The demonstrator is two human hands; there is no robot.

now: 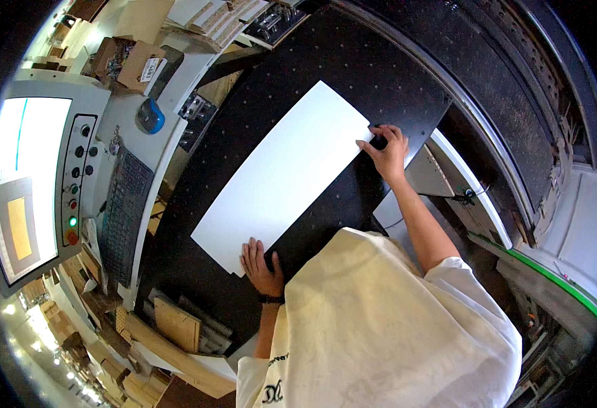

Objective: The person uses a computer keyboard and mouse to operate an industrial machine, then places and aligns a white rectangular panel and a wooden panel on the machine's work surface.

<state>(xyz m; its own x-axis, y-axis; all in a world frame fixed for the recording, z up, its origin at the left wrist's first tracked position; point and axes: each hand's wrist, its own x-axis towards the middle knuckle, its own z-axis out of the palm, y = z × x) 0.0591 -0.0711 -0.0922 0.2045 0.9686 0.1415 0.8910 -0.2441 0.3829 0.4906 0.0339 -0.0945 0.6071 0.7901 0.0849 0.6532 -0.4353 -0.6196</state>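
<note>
A long white rectangular panel (286,178) lies aslant on a black table (291,58) dotted with small holes. It has a small notch at its near end, by my left hand (263,272). That hand rests with its fingers stretched out over the panel's near edge, a dark band round the wrist. At the far right corner, my right hand (389,154) grips the panel's edge between thumb and fingers. The fingertips there are partly hidden.
On the left stand a lit screen (29,136) with a button strip, a keyboard (127,211), a blue mouse (151,116) and an opened cardboard box (129,64). A metal machine beam (495,163) runs along the right. Wood offcuts (177,324) lie at lower left.
</note>
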